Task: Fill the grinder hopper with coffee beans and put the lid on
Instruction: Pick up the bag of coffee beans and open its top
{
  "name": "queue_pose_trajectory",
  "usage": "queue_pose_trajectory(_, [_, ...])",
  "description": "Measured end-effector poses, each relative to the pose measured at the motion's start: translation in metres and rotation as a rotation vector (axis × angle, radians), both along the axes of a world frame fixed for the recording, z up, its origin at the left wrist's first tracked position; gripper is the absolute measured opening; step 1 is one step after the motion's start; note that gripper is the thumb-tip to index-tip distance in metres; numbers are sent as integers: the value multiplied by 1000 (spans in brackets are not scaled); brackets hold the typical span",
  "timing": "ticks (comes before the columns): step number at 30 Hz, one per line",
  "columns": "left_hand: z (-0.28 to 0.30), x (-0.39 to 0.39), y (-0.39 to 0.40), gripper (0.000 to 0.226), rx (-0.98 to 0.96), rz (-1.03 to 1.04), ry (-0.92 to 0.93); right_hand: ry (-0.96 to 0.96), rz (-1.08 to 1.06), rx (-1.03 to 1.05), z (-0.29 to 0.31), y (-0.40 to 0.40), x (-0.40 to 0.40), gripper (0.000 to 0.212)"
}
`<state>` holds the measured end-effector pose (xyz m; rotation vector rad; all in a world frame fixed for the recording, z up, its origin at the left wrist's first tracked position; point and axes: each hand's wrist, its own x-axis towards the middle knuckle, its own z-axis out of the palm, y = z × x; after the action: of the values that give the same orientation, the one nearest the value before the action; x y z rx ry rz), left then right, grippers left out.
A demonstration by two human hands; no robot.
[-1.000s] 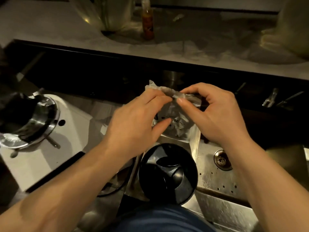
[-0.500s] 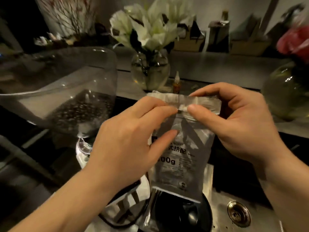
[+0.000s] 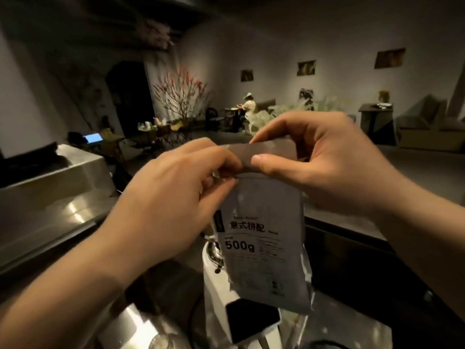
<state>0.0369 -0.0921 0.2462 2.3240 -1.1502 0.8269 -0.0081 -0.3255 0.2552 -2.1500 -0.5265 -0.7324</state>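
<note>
A silver-white bag of coffee beans (image 3: 264, 238), printed "500g", hangs upright in front of me. Its sealed top strip is pinched from both sides: my left hand (image 3: 176, 197) pinches the left end, my right hand (image 3: 324, 162) pinches the right end between thumb and fingers. Below the bag stands the white grinder body (image 3: 219, 293), partly hidden behind the bag. The hopper and its lid are out of view.
A steel machine housing (image 3: 50, 197) fills the left. A dark counter edge (image 3: 352, 230) runs behind the bag. Beyond it lies a dim room with red-flowered branches (image 3: 181, 94), chairs, a seated person (image 3: 247, 107) and sofas.
My view has swung upward from the sink and counter to the room beyond. The bag has risen with both hands still pinching its top; the hopper and black lid have dropped out of view.
</note>
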Motion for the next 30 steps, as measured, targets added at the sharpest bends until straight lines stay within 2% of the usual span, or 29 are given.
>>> queue_pose_trajectory(5, [65,7,38,14,16,63,-131,-79,7,-121,74,33,28,16])
queue_pose_trajectory(10, [111,22,67,13,95,157,-276,64,36,-194,124,63,60,38])
queue_pose_trajectory(13, [123,29,79,16,187,218,-348,148,29,-260,136,81,78,31])
queue_pose_trajectory(16, [121,36,83,10,332,246,-281,176,-15,-331,128,98,100,18])
queue_pose_trajectory(18, [114,44,89,12,390,223,-155,162,-89,-401,114,104,116,14])
queue_pose_trajectory(20, [106,50,94,11,392,167,-16,160,-176,-484,96,106,130,12])
queue_pose_trajectory(22, [100,54,96,13,347,121,98,212,-166,-455,77,108,140,4])
queue_pose_trajectory(23, [99,57,95,14,321,106,122,251,-137,-424,70,110,143,10])
queue_pose_trajectory(27, [95,68,90,22,264,116,37,251,-117,-347,55,116,156,19])
queue_pose_trajectory(30, [88,83,96,25,235,159,-101,153,-64,-150,46,110,152,35])
